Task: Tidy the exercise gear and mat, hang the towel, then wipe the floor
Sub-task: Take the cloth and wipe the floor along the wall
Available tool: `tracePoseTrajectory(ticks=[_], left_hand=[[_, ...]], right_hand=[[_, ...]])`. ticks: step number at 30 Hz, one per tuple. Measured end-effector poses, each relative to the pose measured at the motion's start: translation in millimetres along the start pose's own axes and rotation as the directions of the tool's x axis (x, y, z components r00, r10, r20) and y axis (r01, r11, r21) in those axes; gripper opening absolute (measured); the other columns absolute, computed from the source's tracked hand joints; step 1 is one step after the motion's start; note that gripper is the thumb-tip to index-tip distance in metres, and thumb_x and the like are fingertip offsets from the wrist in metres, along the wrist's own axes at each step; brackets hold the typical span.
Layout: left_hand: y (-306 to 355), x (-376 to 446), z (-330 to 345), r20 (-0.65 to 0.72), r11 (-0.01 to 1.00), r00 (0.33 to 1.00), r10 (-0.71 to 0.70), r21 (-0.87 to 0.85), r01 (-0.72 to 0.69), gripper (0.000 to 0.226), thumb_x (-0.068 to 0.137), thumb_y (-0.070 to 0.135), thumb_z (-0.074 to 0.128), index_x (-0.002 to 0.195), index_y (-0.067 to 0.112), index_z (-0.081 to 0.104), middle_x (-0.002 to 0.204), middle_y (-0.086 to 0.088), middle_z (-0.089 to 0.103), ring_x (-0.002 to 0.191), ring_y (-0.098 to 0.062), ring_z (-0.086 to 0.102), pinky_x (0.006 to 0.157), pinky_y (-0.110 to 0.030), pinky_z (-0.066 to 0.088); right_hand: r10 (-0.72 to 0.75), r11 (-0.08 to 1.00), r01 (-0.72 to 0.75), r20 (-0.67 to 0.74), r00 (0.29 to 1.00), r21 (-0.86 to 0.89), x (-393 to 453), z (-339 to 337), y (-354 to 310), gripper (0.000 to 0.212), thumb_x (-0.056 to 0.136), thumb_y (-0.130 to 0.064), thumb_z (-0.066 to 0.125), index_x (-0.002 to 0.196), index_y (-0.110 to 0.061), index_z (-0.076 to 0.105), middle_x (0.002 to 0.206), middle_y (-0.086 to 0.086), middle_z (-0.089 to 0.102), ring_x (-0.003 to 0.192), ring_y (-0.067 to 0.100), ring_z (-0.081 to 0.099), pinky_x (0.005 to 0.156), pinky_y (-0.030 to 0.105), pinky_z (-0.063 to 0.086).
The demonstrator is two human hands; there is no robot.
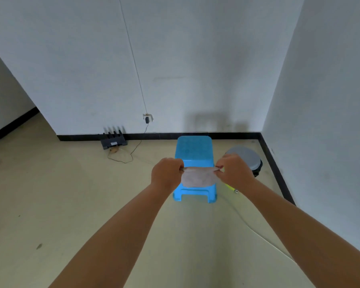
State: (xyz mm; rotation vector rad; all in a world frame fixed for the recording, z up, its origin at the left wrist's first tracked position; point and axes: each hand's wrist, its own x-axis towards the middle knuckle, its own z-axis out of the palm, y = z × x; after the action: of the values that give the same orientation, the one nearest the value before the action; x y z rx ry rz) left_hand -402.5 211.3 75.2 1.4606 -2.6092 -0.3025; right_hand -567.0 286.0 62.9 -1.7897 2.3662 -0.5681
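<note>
Cloth [197,177], pale grey, thin, held stretched in the air between two hands above the near edge of a blue plastic stool [193,150]. Left hand [166,173]: fingers curled, pinching the cloth's upper left corner. Right hand [233,171]: fingers curled, pinching the upper right corner; the lower edge hangs free and sags in the middle. Whether this cloth is the towel to hang or a wipe for the floor cannot be told. Stool: stands on the floor [71,204] near the corner of two white walls, just in front of the black skirting. Grey round lidded object [245,157]: on the floor to the right of the stool, with something yellow-green [230,187] near it, largely hidden by the right wrist. Black router [113,139] with cable: against the wall, well to the left. Handling note, as judgement: keep both corners level and the top edge taut so the cloth opens flat; if draping it over the stool, centre it and release both pinches together to avoid bunching or slipping.
</note>
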Motion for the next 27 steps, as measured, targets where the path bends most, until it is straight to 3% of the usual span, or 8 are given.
tracePoseTrajectory(ticks=[4,10,17,20,24,27], left_hand=[[-2.4,103.4,14.2,0.047,1.0,0.999,-0.025,0.018,0.024,0.026,0.095,0.015,0.042,0.109,0.011,0.064,0.108,-0.008,0.066,0.104,-0.023,0.057,0.081,-0.032,0.047],[-30.4,261.3,56.6,0.127,0.992,0.989,-0.077,-0.087,0.089,0.025,0.096,0.015,0.044,0.111,0.009,0.062,0.113,-0.009,0.063,0.105,-0.024,0.058,0.084,-0.03,0.045],[-82.9,465.2,123.2,0.264,0.982,0.96,-0.089,-0.14,0.13,0.022,0.094,0.014,0.048,0.109,0.006,0.063,0.113,-0.011,0.063,0.107,-0.024,0.056,0.085,-0.029,0.042],[-97.9,526.3,161.2,0.342,0.977,0.934,-0.1,-0.144,0.158,0.021,0.093,0.014,0.05,0.109,0.007,0.063,0.113,-0.009,0.064,0.107,-0.023,0.056,0.084,-0.028,0.04],[-112.3,576.0,224.1,0.551,0.968,0.828,-0.103,-0.137,0.212,0.022,0.092,0.012,0.049,0.109,0.008,0.062,0.115,-0.008,0.064,0.109,-0.022,0.056,0.086,-0.029,0.042],[-125.5,597.0,276.0,0.736,0.972,0.673,-0.072,-0.101,0.213,0.024,0.092,0.013,0.05,0.112,0.008,0.061,0.118,-0.006,0.063,0.112,-0.02,0.055,0.089,-0.027,0.043]], right_hand=[[0.014,0.998,-0.016,0.038,0.999,0.066,99.1,18.9,35.9,0.021,0.085,-0.011,0.056,0.087,0.005,0.07,0.091,0.023,0.066,0.092,0.034,0.059,0.073,0.031,0.042],[0.003,0.988,-0.027,0.158,0.987,0.153,249.1,73.7,86.1,0.021,0.086,-0.012,0.059,0.093,0.005,0.069,0.095,0.021,0.068,0.094,0.03,0.061,0.063,0.021,0.029],[0.068,0.974,-0.119,0.25,0.966,0.194,439.7,160.6,139.8,0.019,0.086,-0.009,0.06,0.096,0.003,0.07,0.097,0.017,0.072,0.095,0.03,0.063,0.076,0.028,0.038],[0.127,0.962,-0.192,0.305,0.944,0.194,486.6,202.9,166.0,0.016,0.086,-0.011,0.06,0.091,0.0,0.071,0.088,0.015,0.073,0.087,0.032,0.064,0.071,0.03,0.038],[0.191,0.94,-0.307,0.514,0.836,0.15,516.1,256.6,201.5,0.016,0.089,-0.012,0.054,0.088,-0.006,0.069,0.073,0.003,0.065,0.073,0.019,0.054,0.056,0.02,0.026],[0.187,0.913,-0.393,0.746,0.64,0.109,526.2,302.7,228.2,0.015,0.089,-0.011,0.053,0.076,-0.012,0.062,0.064,-0.002,0.047,0.061,0.009,0.043,0.051,0.015,0.029]])
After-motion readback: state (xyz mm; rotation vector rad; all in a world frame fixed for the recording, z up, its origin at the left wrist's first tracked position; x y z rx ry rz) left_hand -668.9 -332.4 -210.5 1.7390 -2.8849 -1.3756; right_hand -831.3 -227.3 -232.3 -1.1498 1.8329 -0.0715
